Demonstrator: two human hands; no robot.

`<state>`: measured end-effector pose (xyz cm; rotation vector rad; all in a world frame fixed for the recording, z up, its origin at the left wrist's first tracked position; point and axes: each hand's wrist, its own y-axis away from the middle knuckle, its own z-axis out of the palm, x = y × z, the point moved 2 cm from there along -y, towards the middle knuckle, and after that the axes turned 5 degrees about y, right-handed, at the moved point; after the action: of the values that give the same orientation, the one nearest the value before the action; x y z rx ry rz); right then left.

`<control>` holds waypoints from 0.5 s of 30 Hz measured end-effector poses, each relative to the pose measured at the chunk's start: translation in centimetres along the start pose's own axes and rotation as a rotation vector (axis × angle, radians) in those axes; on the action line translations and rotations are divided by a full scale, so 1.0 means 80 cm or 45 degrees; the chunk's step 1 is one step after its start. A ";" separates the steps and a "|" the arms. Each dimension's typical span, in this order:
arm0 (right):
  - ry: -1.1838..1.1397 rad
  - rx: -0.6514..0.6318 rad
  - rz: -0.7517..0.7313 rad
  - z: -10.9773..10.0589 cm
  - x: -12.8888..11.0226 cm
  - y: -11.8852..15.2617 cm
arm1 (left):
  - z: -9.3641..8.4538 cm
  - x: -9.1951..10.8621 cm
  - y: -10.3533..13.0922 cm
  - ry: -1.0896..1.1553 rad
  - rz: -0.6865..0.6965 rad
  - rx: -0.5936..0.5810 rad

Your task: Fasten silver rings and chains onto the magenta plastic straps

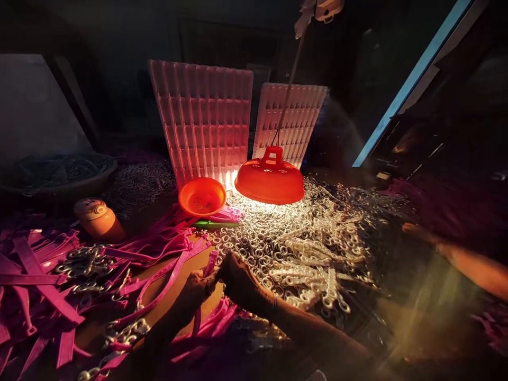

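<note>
Under the lamp my two hands meet at the edge of a metal ring pile. My left hand (197, 286) is closed on a pink strap (211, 259), whose end sticks up above the fingers. Its lower part hangs below the hand. Right against it, my right hand (240, 278) has its fingers pinched together, and what they hold is hidden. Loose silvery rings (254, 238) lie just beyond the hands. More pink straps (216, 323) are heaped below them, and others (43, 280) cover the table at the left, some with metal clasps (85, 264).
A red lamp shade (270, 182) hangs low over the rings. Behind stand two ribbed plastic panels (206, 121). An orange bowl (202, 197) and an orange jar (98, 219) are at the left. Chains (325, 280) lie right of my hands. Another person's arm (468, 264) reaches in from the right.
</note>
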<state>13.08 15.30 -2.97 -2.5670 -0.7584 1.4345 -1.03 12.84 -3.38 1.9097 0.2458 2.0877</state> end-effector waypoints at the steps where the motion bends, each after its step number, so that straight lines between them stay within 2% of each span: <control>1: 0.161 -0.018 -0.111 -0.001 -0.004 0.003 | -0.003 -0.002 -0.001 0.023 -0.029 -0.050; 4: 0.564 -0.197 -0.393 0.000 -0.011 0.010 | -0.011 -0.011 -0.003 0.176 -0.182 -0.225; 6: 0.717 -0.309 -0.449 0.001 -0.011 0.015 | -0.016 -0.014 -0.002 0.218 -0.271 -0.318; 9: 0.814 -0.447 -0.500 0.003 -0.012 0.019 | -0.018 -0.013 -0.001 0.127 -0.298 -0.316; 12: 0.661 -0.466 -0.565 0.002 -0.016 0.016 | -0.009 -0.005 -0.001 0.067 -0.243 -0.270; 14: 0.357 -0.308 -0.485 -0.005 -0.016 0.004 | 0.003 0.002 0.000 0.038 -0.139 -0.248; 15: 0.125 -0.201 -0.370 -0.011 -0.013 -0.005 | 0.009 0.004 -0.001 0.028 -0.088 -0.225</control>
<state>13.25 15.29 -1.58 -2.4817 -1.2129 1.1959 -0.37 12.94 -3.04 1.7519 0.1255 2.0141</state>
